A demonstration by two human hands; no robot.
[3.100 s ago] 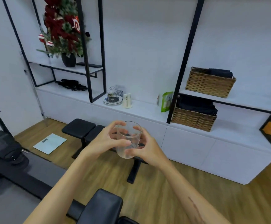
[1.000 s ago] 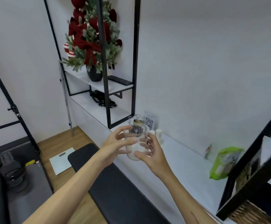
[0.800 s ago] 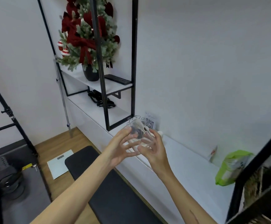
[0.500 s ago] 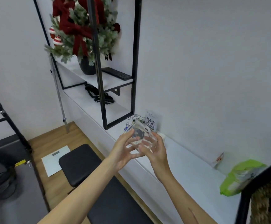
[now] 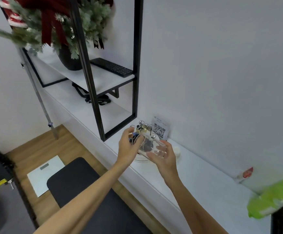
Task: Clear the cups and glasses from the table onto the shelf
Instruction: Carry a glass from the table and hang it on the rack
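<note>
A clear drinking glass (image 5: 150, 146) lies tilted on its side between my two hands, above the white shelf (image 5: 196, 179). My right hand (image 5: 162, 157) curls its fingers round the glass from the right. My left hand (image 5: 129, 146) touches the glass's rim end with curled fingers from the left. Just behind the glass stands a wire cup rack (image 5: 143, 128) on a round white tray (image 5: 140, 157), partly hidden by my hands.
A QR-code card (image 5: 160, 130) leans on the wall behind the rack. A black shelf frame (image 5: 117, 130) stands to the left, with a keyboard (image 5: 111, 67) and a potted festive plant (image 5: 56, 27) on the upper board. A green bag (image 5: 272, 198) lies at right. A black bench (image 5: 86, 191) is below.
I have moved closer to the shelf. The glass, upright a second ago, is now tipped onto its side and held lower, right in front of the wire rack.
</note>
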